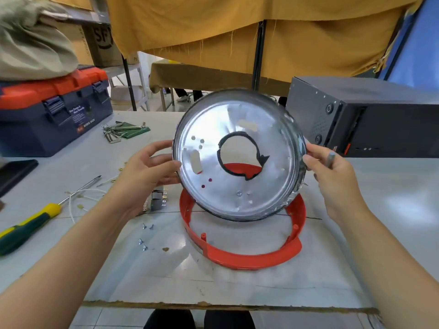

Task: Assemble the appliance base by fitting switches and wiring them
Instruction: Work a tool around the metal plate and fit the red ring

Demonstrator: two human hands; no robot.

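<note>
Both hands hold a round, shiny metal plate [240, 155] up off the desk [356, 233], tilted with its dished face toward the camera. The left hand [147, 169] grips the plate's left rim, thumb on the face and fingers curled behind. The right hand [330, 169] grips the right rim the same way and also has a thin grey pen-like tool [330, 157] tucked between its fingers. The plate has a rolled edge, a large dark-edged central cutout with a notch, two oblong slots and several small round holes.

Below it, near the middle of the desk, lies a smooth red plastic ring [240, 260] with small upright posts, open in the centre; the plate's lower edge hangs just above the ring's far side.

Toward the left edge lie a small switch block [158, 201] with brass tabs, loose screws [145, 236], white wires [83, 198] and a yellow-green screwdriver [31, 226]. A blue and orange toolbox [54, 115] fills the far left corner, a dark metal box [361, 117] the far right. The desk's near edge is chipped.
</note>
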